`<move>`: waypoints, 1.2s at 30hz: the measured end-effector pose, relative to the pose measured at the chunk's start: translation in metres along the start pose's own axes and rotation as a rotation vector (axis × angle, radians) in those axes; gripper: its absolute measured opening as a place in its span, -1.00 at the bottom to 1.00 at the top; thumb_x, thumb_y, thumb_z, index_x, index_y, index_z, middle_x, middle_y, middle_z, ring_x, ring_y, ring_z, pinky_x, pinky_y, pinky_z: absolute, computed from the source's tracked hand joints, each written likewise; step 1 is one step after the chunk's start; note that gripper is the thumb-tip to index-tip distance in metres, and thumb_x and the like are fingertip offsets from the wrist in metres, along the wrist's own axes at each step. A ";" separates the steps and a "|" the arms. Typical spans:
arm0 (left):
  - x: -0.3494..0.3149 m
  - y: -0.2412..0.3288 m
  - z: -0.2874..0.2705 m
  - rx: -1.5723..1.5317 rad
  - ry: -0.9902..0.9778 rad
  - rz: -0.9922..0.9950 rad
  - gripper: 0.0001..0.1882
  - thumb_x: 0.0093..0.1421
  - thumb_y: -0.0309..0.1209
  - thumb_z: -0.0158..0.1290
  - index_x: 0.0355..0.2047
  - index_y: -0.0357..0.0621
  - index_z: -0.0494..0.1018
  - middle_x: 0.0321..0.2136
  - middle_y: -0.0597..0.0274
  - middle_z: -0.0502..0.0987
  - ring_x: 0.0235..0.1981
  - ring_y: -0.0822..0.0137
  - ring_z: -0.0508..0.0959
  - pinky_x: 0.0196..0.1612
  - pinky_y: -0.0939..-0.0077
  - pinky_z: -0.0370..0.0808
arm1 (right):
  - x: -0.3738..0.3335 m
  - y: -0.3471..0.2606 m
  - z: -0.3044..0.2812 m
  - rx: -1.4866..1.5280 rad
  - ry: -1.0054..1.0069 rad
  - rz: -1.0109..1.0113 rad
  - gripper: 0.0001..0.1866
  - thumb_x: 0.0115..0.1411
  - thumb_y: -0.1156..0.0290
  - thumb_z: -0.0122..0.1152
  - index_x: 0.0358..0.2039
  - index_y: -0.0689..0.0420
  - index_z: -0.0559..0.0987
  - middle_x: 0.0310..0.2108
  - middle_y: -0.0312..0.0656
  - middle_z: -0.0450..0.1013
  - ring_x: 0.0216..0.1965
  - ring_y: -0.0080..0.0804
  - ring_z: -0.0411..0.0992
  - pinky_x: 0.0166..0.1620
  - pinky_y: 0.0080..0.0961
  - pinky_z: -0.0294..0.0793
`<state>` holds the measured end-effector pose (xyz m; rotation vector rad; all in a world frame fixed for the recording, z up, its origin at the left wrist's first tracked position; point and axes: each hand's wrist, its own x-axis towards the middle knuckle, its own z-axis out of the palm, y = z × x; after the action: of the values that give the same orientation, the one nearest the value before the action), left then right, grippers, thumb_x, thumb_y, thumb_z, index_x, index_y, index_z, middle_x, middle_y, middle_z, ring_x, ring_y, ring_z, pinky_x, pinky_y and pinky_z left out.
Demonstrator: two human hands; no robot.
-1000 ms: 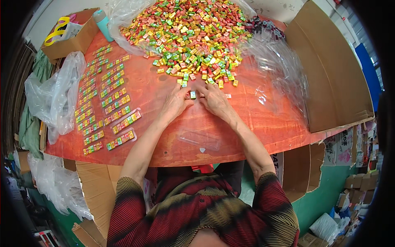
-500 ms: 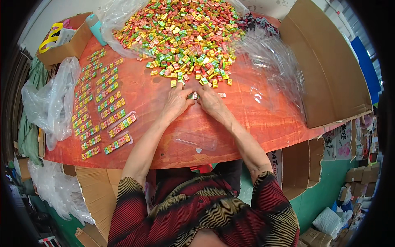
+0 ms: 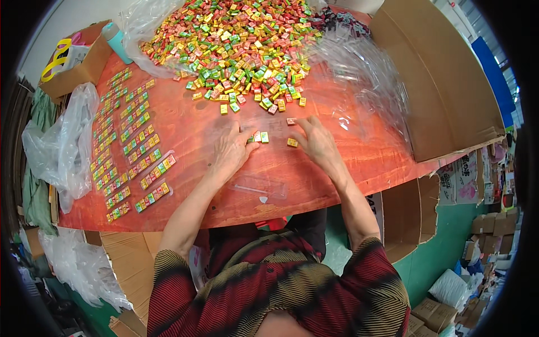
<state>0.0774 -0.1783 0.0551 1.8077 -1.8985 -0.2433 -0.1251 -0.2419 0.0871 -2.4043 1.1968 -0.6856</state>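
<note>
My left hand [image 3: 231,150] rests on the red table, its thumb and forefinger closed around the left end of a short row of small candy boxes [image 3: 258,137], green, red and white. To the right, my right hand [image 3: 320,147] is open with thumb and fingers apart. Its fingertips are beside a red box [image 3: 291,121] and a yellow box [image 3: 292,142]; whether they touch is hard to tell. A clear plastic tray [image 3: 257,187] lies near the table's front edge. Beyond my hands spreads a large heap of the same boxes [image 3: 236,48].
Filled trays of boxes [image 3: 144,162] stand in columns at the left. Clear empty trays [image 3: 365,73] pile up at the right, before a tall cardboard box [image 3: 443,84]. At the back left are a turquoise bottle [image 3: 116,42], a carton [image 3: 78,73] and a plastic bag [image 3: 62,140].
My hands were close together over a box below the heap. Now they are apart: the right has moved right, beside two loose boxes, and the left stays at the short row.
</note>
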 end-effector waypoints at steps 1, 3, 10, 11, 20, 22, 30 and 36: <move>-0.001 -0.003 0.000 0.005 0.003 -0.008 -0.64 -0.07 -0.30 0.16 -0.21 -0.02 0.47 -0.40 0.11 0.31 -0.36 0.12 0.43 -0.36 0.26 0.37 | -0.007 -0.002 0.002 -0.076 -0.053 0.087 -0.75 0.04 0.37 0.11 -0.25 0.15 0.43 -0.35 0.04 0.33 -0.36 0.01 0.38 -0.33 -0.19 0.41; 0.000 -0.001 0.003 0.022 0.003 0.014 -0.64 -0.07 -0.31 0.16 -0.21 -0.02 0.47 -0.41 0.11 0.31 -0.36 0.12 0.42 -0.36 0.27 0.37 | -0.019 0.003 0.015 -0.094 -0.086 0.113 -0.77 0.04 0.36 0.11 -0.29 0.17 0.42 -0.35 0.04 0.33 -0.38 0.01 0.39 -0.34 -0.19 0.41; 0.000 0.003 0.002 0.035 0.008 0.016 -0.65 -0.07 -0.32 0.16 -0.22 -0.03 0.48 -0.41 0.10 0.31 -0.37 0.11 0.42 -0.36 0.26 0.37 | -0.003 -0.002 0.046 -0.039 -0.047 0.097 -0.76 0.05 0.39 0.10 -0.28 0.19 0.38 -0.38 0.02 0.34 -0.44 0.01 0.40 -0.42 -0.18 0.40; -0.001 0.003 0.002 0.010 -0.005 -0.013 -0.66 -0.09 -0.31 0.17 -0.23 -0.01 0.48 -0.41 0.10 0.31 -0.34 0.10 0.41 -0.34 0.24 0.37 | 0.000 -0.003 0.047 0.026 -0.037 0.064 -0.75 0.05 0.40 0.08 -0.24 0.17 0.38 -0.39 0.01 0.34 -0.45 0.01 0.40 -0.42 -0.17 0.40; 0.000 0.000 0.006 -0.018 0.003 -0.012 -0.67 -0.09 -0.30 0.16 -0.24 0.03 0.49 -0.39 0.09 0.31 -0.33 0.07 0.40 -0.32 0.20 0.36 | 0.011 0.035 0.035 -0.140 0.141 -0.173 -0.88 -0.04 0.60 -0.11 -0.44 0.24 0.37 -0.45 0.03 0.33 -0.42 0.02 0.38 -0.44 -0.15 0.38; -0.001 -0.001 0.007 -0.022 0.001 -0.008 -0.67 -0.08 -0.31 0.16 -0.24 0.04 0.49 -0.39 0.08 0.31 -0.33 0.06 0.40 -0.32 0.19 0.36 | 0.005 0.033 0.036 -0.150 0.079 -0.119 -0.89 -0.03 0.61 -0.11 -0.44 0.23 0.37 -0.46 0.04 0.34 -0.41 0.03 0.38 -0.44 -0.15 0.38; -0.001 0.003 0.003 0.033 -0.002 -0.008 -0.68 -0.05 -0.32 0.14 -0.22 -0.01 0.48 -0.40 0.10 0.31 -0.37 0.09 0.43 -0.38 0.22 0.37 | 0.000 0.015 0.032 -0.048 -0.067 0.033 -0.81 0.12 0.39 -0.01 -0.29 0.22 0.41 -0.45 0.06 0.38 -0.37 0.03 0.38 -0.35 -0.18 0.35; 0.000 0.004 0.003 0.022 0.005 0.018 -0.67 -0.05 -0.32 0.14 -0.21 0.00 0.48 -0.42 0.10 0.30 -0.38 0.10 0.43 -0.39 0.23 0.37 | -0.005 0.019 0.023 -0.055 -0.155 -0.040 -0.75 0.09 0.38 0.02 -0.21 0.19 0.40 -0.42 0.04 0.40 -0.37 0.04 0.38 -0.32 -0.19 0.35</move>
<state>0.0729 -0.1788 0.0546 1.8032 -1.9202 -0.2120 -0.1268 -0.2465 0.0573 -2.4813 1.1208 -0.4742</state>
